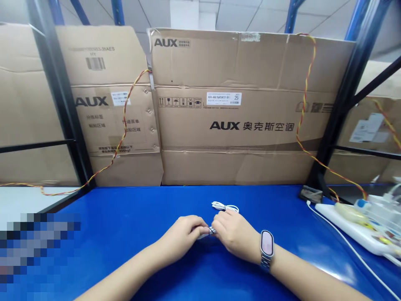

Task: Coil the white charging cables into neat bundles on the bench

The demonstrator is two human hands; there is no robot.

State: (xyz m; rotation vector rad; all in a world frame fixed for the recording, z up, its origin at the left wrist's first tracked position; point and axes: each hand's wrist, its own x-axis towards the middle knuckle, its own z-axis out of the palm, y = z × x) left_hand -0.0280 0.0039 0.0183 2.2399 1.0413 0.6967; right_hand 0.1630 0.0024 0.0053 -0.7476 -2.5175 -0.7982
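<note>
My left hand (184,232) and my right hand (233,234) meet over the blue table (125,217), fingers curled in a pinch. Between them both hands grip a small bundle of white cable (210,231). A loop of that white cable (224,206) sticks out just beyond my right hand's knuckles. A watch with a pink face (267,243) is on my right wrist. The part of the cable inside my fingers is hidden.
Large AUX cardboard boxes (238,108) stand along the table's back edge behind dark metal rack posts (59,100). A twisted red-yellow wire (123,125) hangs across them. At the right lies a white power strip (354,228) with plugs and a white cord (354,251).
</note>
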